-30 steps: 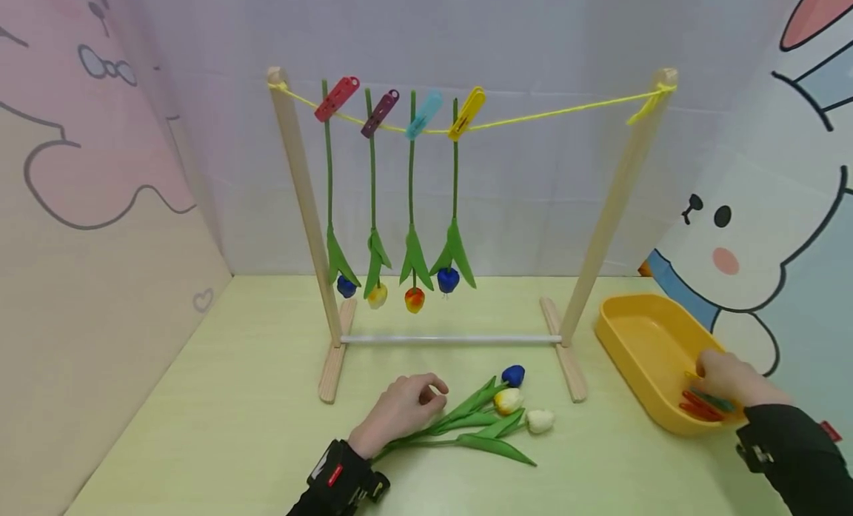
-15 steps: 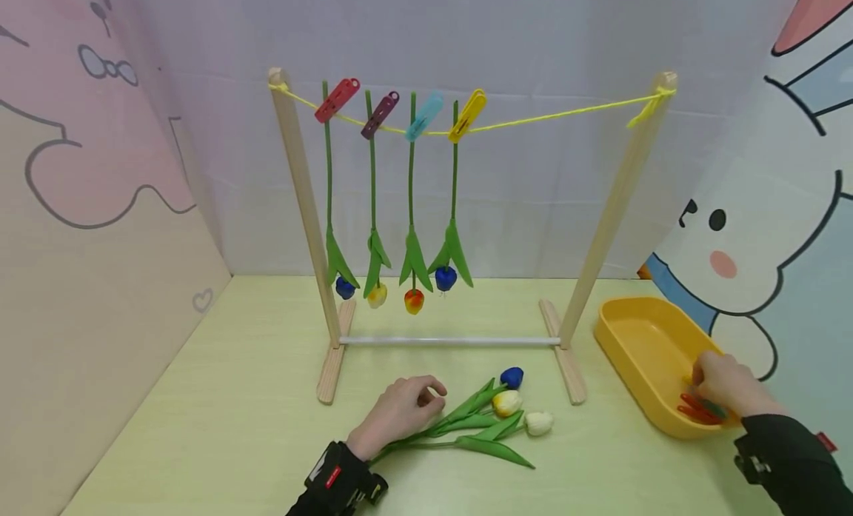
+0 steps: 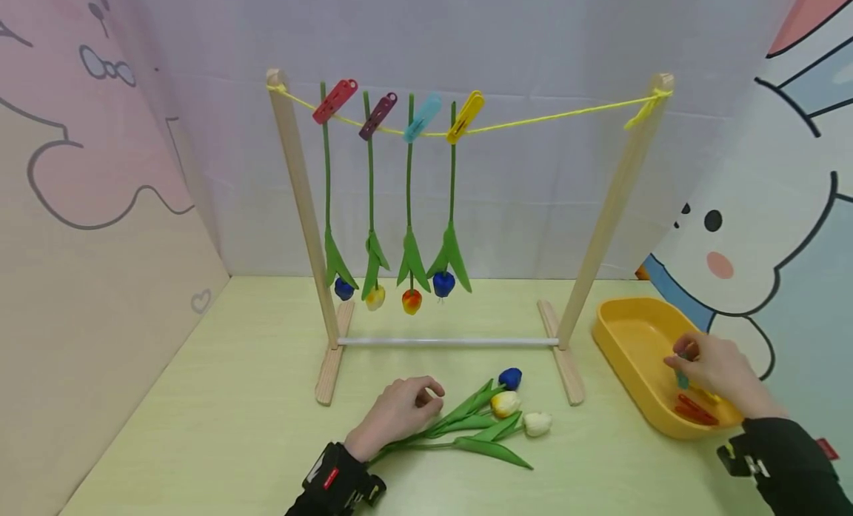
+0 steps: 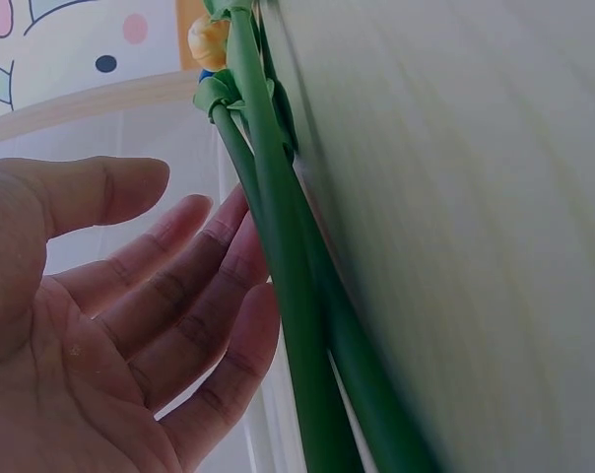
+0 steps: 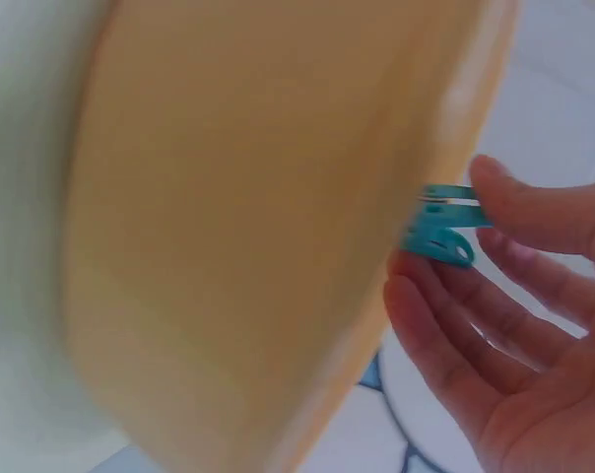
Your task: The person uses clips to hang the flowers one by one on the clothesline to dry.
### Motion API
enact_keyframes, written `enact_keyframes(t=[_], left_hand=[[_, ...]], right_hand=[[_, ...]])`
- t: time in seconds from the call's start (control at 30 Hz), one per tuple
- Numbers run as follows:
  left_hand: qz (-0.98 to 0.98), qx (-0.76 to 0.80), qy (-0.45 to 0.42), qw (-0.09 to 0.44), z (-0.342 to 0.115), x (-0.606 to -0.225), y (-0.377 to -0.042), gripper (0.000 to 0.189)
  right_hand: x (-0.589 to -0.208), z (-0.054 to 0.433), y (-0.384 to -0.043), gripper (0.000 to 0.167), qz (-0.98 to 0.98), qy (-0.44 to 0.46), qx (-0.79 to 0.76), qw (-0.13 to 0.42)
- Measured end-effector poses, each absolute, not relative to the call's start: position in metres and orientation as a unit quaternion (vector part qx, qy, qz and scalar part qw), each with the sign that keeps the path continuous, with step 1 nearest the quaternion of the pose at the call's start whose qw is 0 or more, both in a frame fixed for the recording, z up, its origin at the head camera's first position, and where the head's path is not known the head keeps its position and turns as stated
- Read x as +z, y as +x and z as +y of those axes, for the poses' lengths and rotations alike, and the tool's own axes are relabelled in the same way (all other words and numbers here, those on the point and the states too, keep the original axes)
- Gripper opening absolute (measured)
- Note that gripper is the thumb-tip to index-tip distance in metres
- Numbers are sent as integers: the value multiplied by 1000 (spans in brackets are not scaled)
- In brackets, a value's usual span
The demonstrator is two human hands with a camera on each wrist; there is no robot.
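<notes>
My right hand is over the near end of the yellow plastic basin. Between its thumb and fingers it pinches a teal clothespin, whose lower part is hidden by the basin wall in the right wrist view. Red clothespins and a yellow one lie on the basin floor below. My left hand rests beside several artificial tulips lying on the table, with blue, yellow-white and white heads. In the left wrist view its fingers are loosely spread next to the green stems, gripping none.
Behind the hands stands a wooden rack with a left post, a right post and a white crossbar. From its yellow string several tulips hang upside down by coloured clothespins. Printed curtains close off the sides.
My right hand has risen a little and shifted left inside the basin, now with the teal clothespin between its fingers. My left hand and the tulips stay in place.
</notes>
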State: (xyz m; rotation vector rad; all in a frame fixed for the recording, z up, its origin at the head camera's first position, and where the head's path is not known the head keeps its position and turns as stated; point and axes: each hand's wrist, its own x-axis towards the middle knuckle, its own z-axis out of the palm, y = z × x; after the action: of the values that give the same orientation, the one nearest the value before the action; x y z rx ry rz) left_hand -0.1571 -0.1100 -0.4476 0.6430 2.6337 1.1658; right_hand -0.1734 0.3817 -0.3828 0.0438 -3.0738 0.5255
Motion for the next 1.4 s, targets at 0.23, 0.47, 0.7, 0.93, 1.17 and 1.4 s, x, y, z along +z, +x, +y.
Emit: enact_keyframes(t=[0.23, 0.47, 0.7, 0.93, 1.17, 1.4], left_hand=[[888, 392, 217, 101, -111, -450, -157, 20], [882, 402, 233, 77, -115, -449, -160, 20], [883, 396, 243, 68, -128, -439, -164, 21], [893, 356, 262, 83, -147, -425, -170, 24], [897, 325, 279, 111, -163, -418, -172, 22], [891, 317, 287, 153, -159, -419, -169, 14]], right_hand=[[-370, 339, -176, 43, -958, 54, 202, 194], [-367, 288, -180, 25, -897, 113, 289, 316], [-367, 229, -181, 16, -837, 141, 407, 338], [-368, 201, -177, 25, -798, 109, 538, 249], [-375, 201, -176, 20, -756, 109, 612, 204], [-378, 203, -179, 19, -696, 134, 677, 197]])
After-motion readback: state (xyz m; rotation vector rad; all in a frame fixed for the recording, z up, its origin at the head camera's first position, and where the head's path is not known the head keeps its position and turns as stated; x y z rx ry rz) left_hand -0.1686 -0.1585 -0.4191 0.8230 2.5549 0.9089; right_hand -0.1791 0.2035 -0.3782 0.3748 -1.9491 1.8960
